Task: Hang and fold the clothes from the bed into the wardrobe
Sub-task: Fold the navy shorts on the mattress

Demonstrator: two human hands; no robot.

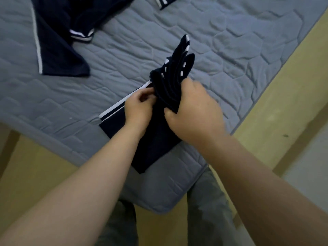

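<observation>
A dark navy garment with white stripes [156,139] lies partly folded at the near corner of the bed. Its far part is bunched into upright pleats. My right hand [193,110] grips this bunch from the right, fingers curled round the cloth. My left hand [140,105] pinches the garment's left edge beside the white stripe. A second navy garment with white trim [58,36] lies spread at the far left of the bed. The end of a third navy piece with white stripes [165,1] shows at the top edge.
The bed has a grey-blue quilted mattress [230,41] on a pale wooden frame [284,107]. Its corner points toward me, between my legs in grey trousers [209,210]. The wardrobe is out of view.
</observation>
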